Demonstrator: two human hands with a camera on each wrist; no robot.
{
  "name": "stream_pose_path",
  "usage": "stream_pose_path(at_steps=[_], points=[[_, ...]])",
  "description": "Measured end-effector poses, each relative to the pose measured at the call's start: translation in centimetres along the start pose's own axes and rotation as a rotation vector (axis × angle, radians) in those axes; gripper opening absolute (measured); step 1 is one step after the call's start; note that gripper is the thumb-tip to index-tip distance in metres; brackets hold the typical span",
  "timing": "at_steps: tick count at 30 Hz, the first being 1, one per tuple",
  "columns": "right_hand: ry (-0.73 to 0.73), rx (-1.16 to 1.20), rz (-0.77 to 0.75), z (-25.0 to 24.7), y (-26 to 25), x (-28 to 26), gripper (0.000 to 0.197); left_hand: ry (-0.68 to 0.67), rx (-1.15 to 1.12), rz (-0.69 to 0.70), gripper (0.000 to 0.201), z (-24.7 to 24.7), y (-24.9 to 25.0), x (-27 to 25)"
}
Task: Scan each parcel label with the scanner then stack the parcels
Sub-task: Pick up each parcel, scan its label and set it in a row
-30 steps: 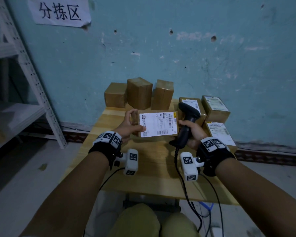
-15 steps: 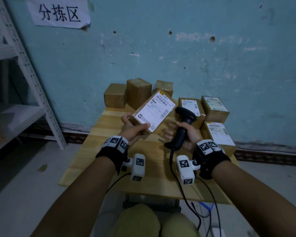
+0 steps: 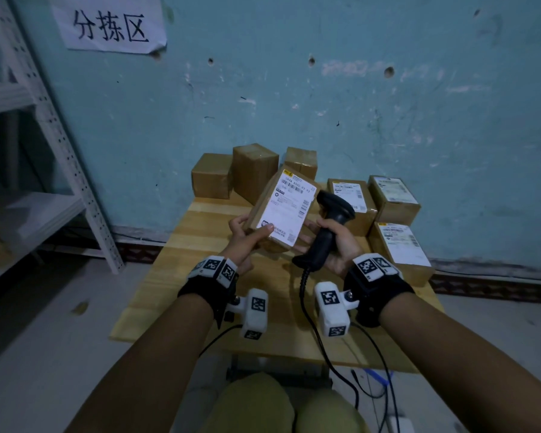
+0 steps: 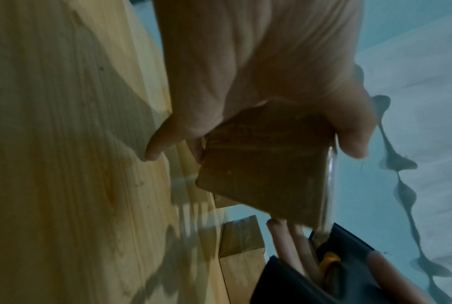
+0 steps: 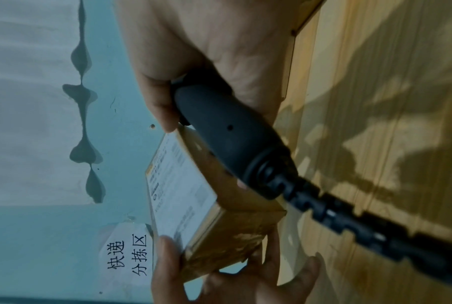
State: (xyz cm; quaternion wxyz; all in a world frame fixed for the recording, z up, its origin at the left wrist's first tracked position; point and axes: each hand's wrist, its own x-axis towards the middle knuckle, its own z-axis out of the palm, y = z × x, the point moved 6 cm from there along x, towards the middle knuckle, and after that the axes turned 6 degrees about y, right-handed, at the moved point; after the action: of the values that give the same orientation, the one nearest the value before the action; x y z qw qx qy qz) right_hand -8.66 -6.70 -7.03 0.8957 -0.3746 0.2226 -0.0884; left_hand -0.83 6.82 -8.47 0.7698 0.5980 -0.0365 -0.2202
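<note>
Since a second ago the labelled parcel [image 3: 281, 210] has tilted up off scan pose; left hand [image 3: 247, 242] grips its near end, right hand [image 3: 334, 242] clamps the barcode scanner [image 3: 328, 226] just beside it; scan looks done; next, set it on the labelled boxes [image 3: 397, 226] beyond right hand.

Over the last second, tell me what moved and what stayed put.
The parcel in the left hand turned from label square to the camera to tilted, its far end lifted toward the wall. The right hand kept gripping the scanner, its fingers now reaching to the parcel. Boxes on the table stayed.
</note>
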Motion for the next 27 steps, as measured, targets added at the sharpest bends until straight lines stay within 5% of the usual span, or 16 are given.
stream_pose_path(at_steps=[8, 16, 21, 27], points=[[0.037, -0.015, -0.028, -0.6, 0.0, 0.4, 0.014, -0.01, 0.108, -0.036, 0.044, -0.2, 0.1, 0.6], [0.063, -0.109, -0.042, -0.9, -0.2, 0.4, 0.02, -0.034, 0.27, -0.093, 0.061, -1.8, -1.7, 1.7], [0.077, -0.152, -0.044, -1.1, 0.0, 0.9, 0.031, -0.077, 0.427, -0.086, 0.123, -2.1, -2.7, 1.9], [0.084, -0.179, -0.055, -1.0, 0.1, 1.4, 0.05, -0.101, 0.516, -0.096, 0.144, -2.5, -3.4, 2.7]])
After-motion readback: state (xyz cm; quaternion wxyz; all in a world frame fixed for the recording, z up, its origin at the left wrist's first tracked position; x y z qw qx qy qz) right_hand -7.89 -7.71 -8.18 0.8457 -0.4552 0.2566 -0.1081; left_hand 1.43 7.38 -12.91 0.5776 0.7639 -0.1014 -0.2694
